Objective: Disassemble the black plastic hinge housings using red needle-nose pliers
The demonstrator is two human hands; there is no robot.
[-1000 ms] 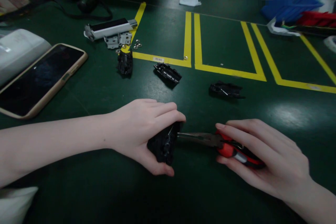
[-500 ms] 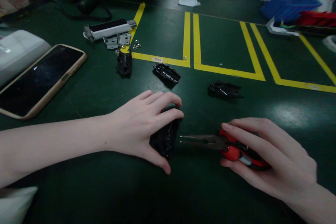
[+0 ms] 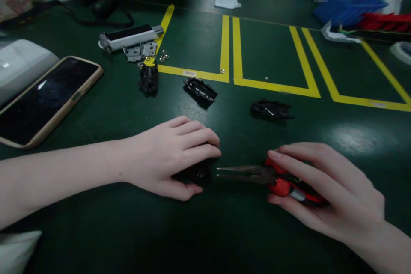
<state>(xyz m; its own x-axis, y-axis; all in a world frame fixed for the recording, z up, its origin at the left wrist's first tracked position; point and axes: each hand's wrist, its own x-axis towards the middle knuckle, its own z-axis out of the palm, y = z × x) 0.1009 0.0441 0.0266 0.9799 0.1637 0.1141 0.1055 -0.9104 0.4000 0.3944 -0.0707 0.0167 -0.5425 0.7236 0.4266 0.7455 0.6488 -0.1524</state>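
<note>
My left hand [image 3: 170, 156] lies over a small black plastic part [image 3: 194, 175] on the green mat, fingers curled round it and pressing it low to the surface. My right hand [image 3: 324, 190] grips the red and black handles of long-nose pliers [image 3: 257, 174]. The jaws are slightly parted and point left, stopping just short of the black part. Three similar black parts lie beyond: one [image 3: 148, 79] at the left, one [image 3: 200, 90] in the middle and one [image 3: 270, 109] at the right.
A phone [image 3: 45, 98] in a tan case lies at the left beside a white object [image 3: 19, 66]. A silver hinge-like piece [image 3: 130, 38], a metal bracket [image 3: 137, 51] and several washers [image 3: 163, 55] sit by the yellow tape lines [image 3: 229, 47]. Clutter lines the far edge.
The plier tips have drawn back out of the black part. My left hand has turned the part down and flattened over it. The right hand moved slightly right.
</note>
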